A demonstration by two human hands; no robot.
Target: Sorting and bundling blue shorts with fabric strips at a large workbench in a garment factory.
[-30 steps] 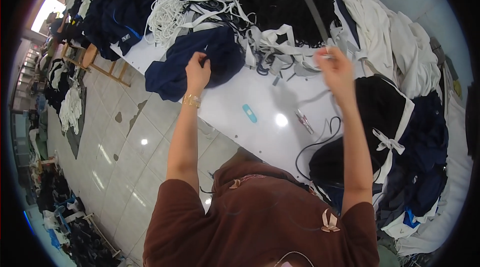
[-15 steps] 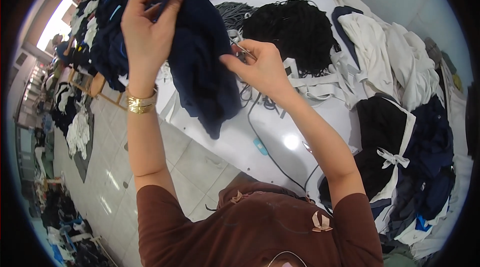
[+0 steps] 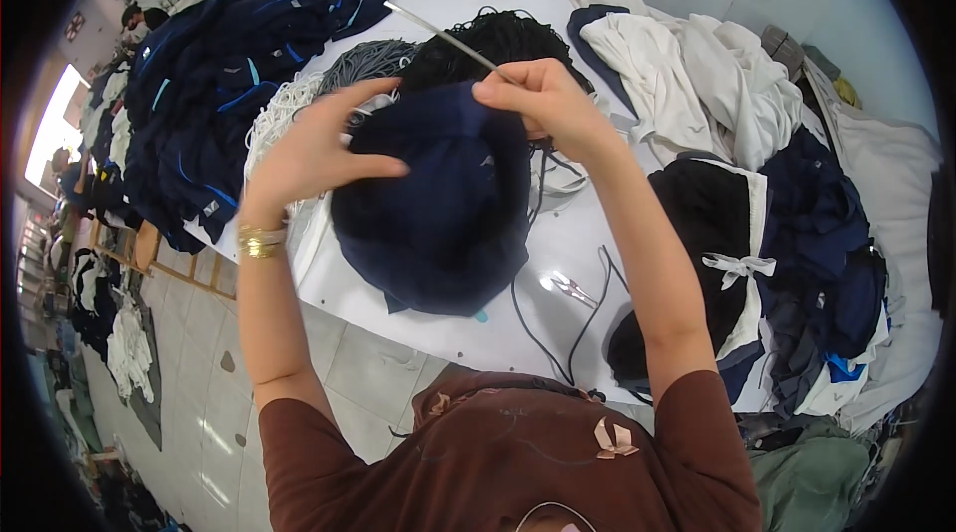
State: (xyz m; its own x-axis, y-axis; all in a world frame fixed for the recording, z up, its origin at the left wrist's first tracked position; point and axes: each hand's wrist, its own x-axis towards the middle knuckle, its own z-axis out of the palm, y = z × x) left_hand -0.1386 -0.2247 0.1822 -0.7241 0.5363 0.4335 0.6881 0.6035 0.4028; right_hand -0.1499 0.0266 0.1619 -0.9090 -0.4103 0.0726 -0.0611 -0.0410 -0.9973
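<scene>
A navy garment (image 3: 438, 223) hangs in front of me over the table, bunched into a rounded shape and a little blurred. My right hand (image 3: 556, 112) pinches its upper right edge. The same hand holds a thin metal rod (image 3: 438, 31), whose long end sticks out up and to the left above the fabric. My left hand (image 3: 324, 149), with a gold bracelet at the wrist, is open at the garment's left side, thumb and fingers spread apart. Part of the rod is hidden inside my right fingers.
Behind the garment lie black cords (image 3: 508, 34), grey cords (image 3: 368, 64) and white cords (image 3: 274, 129). Navy garments (image 3: 199, 84) heap at the left. Small metal snips (image 3: 573, 289) lie on the white table (image 3: 478, 345). A black garment with a white bow (image 3: 687, 243) and white cloth (image 3: 647, 64) are at right.
My left hand has let go of the garment's upper edge and spread open. My right hand now grips the fabric, with the rod pointing up-left. The whole view has shifted.
</scene>
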